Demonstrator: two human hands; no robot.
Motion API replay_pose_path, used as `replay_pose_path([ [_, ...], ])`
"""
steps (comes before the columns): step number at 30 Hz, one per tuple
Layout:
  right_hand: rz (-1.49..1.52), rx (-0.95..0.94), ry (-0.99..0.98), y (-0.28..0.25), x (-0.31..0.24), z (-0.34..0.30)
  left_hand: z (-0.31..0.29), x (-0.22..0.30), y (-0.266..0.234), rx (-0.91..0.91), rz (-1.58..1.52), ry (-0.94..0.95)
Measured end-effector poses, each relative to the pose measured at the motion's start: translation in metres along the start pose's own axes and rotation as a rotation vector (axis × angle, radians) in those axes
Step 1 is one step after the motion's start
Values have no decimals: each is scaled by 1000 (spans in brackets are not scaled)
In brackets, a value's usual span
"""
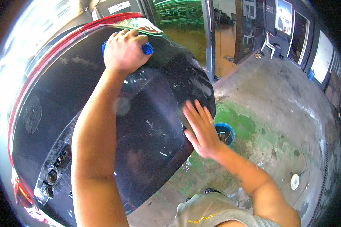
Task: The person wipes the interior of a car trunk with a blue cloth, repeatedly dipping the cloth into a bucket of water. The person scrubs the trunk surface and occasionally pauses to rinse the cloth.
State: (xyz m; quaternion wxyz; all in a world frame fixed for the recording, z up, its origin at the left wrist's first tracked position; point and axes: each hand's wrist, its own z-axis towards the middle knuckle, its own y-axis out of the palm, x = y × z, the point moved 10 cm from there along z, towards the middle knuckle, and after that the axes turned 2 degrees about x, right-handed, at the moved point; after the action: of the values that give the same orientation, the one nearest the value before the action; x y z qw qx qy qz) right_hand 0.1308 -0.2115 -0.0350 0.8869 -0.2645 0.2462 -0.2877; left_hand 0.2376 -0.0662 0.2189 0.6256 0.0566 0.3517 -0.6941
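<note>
Smears (200, 87) still on the car panel (140, 162), unfinished imo; left hand (127, 51) clamped round blue cloth (148, 48) at top edge, right hand (201, 132) by right edge, fingers slightly apart.

glossy car panel (151, 113), fuzzy cloth (147, 48), rough floor (261, 102)

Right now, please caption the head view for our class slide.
Left hand holds a blue cloth against a dark car, right hand spread near its edge, a blue bucket nearby.
</note>
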Motion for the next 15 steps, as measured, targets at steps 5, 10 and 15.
replay_pose_path([
  [5, -39, 130, -15, -1, 16, 124, 5, -2, 4, -61, -3, -43],
  [10, 124, -68, -14, 8, -16, -23, 0, -5, -4, 47, -5, 19],
  [15, -13, 21, -38, 2, 0, 78, 0, -3, -1, 38, 12, 7],
])
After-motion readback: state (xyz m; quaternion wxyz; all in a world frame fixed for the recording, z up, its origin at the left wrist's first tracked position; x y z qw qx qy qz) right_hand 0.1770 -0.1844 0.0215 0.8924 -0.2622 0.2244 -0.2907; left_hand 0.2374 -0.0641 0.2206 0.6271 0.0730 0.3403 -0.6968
